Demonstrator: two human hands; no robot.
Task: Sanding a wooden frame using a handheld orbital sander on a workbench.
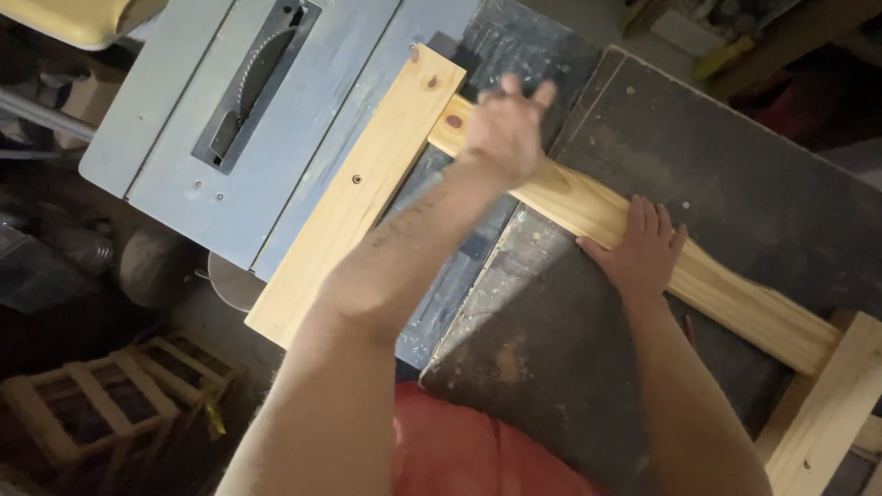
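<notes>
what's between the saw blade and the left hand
In the head view, a pale pine board lies on the grey saw table, crossing the stretch between the saw blade and the left hand.

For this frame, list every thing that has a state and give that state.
Left hand: fingers spread, blurred, over the plank's end.
Right hand: flat on the plank.
Long plank: lying across the dark bench.
Saw blade: showing in its slot.
Wide board: flat on the saw table.
</notes>
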